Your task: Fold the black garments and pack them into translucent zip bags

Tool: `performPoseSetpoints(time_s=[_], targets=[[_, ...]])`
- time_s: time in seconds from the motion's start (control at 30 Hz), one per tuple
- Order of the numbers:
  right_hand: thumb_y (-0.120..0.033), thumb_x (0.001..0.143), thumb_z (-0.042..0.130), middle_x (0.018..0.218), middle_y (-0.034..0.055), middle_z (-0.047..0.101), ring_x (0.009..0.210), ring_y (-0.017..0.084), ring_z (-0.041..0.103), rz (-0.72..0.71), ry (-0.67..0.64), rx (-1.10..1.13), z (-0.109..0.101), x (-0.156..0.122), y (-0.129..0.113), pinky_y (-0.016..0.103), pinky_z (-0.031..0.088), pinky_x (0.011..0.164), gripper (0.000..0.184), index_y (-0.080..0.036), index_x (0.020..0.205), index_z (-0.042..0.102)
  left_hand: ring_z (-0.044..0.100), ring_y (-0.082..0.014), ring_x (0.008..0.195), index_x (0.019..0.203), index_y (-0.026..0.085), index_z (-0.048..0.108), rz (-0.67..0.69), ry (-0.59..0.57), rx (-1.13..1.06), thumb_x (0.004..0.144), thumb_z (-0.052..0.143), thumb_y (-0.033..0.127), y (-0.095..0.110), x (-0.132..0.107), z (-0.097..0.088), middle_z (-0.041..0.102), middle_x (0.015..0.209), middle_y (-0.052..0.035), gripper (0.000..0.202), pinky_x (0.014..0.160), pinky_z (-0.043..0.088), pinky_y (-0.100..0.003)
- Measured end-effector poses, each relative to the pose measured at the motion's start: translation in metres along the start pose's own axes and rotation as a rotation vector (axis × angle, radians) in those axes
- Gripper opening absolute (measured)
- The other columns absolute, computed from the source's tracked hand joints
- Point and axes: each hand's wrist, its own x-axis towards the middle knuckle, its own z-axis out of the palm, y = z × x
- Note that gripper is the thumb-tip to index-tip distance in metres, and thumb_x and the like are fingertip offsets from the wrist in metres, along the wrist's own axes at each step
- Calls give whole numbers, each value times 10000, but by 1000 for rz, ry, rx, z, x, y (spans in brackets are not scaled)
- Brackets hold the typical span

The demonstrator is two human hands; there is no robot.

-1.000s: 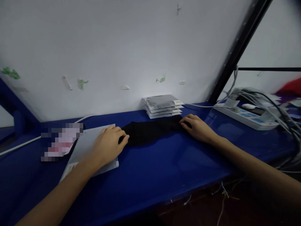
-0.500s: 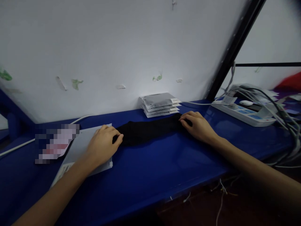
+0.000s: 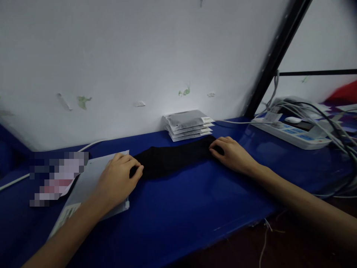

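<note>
A long black cloth [image 3: 173, 158] lies stretched across the blue table [image 3: 195, 208]. My left hand [image 3: 117, 182] has its fingers curled on the cloth's left end and rests over a flat grey packet [image 3: 83, 186]. My right hand [image 3: 232, 154] grips the cloth's right end with curled fingers, just in front of a stack of grey packets [image 3: 188, 124] by the wall.
A white power strip [image 3: 290, 134] with a tangle of cables [image 3: 320, 119] sits at the right. A black slanted post [image 3: 276, 56] rises behind it. A white cable [image 3: 89, 143] runs along the wall at the left. A pixelated patch [image 3: 55, 178] lies left of the flat packet.
Both hands and the cloth have drifted slightly left in view as the camera shifted. Each hand keeps its hold on an end of the cloth.
</note>
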Motion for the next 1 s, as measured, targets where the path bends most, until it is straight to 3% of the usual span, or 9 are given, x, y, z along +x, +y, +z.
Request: performPoseSetpoints(time_s=[0.43,0.53,0.67,0.77,0.83,0.9,1.0], targets=[[-291,888,492,924,74,697,876,248,602,77,8,-18,0,1,5,401,464,830,197,-200,884,667,552,-277,1009,862,223,682,-35,-25,3,913,477,391,-1,1,-1,704,977,-53,271,898,454,-460],[-299,887,502,894,59,711,855,242,607,126,88,-2,-4,3,6,378,466,798,192,-209,867,670,547,-285,1028,875,223,696,-38,-37,0,913,470,414,-3,2,-1,707,997,-54,298,895,456,-453],[-320,899,502,960,78,717,931,258,611,170,218,-31,-9,17,17,390,463,863,224,-198,932,687,536,-304,1069,891,214,706,-62,-6,69,905,439,402,-9,11,-3,711,1022,-68,327,916,449,-445],[-322,909,499,1038,109,713,1012,277,613,175,108,-2,-7,35,29,408,454,914,262,-184,1006,700,536,-323,1097,972,197,701,-75,21,133,890,431,390,-19,25,-5,709,1066,-81,342,932,442,-459],[-303,903,516,1018,110,724,985,271,639,176,-9,66,-2,46,35,387,466,896,246,-185,982,717,543,-330,1100,1011,198,705,-102,-28,124,872,453,404,-27,35,-4,713,1078,-83,354,926,444,-460],[-285,885,553,956,84,741,905,245,667,170,-83,133,4,53,38,343,490,836,199,-201,925,730,568,-324,1066,975,213,722,-128,-93,84,845,494,410,-34,43,-2,727,1038,-77,328,918,446,-447],[-274,856,602,926,57,751,850,211,678,179,-81,190,11,56,40,304,506,782,145,-209,888,727,617,-289,978,852,240,726,-142,-123,30,806,548,361,-39,52,-1,744,946,-48,220,910,445,-412]])
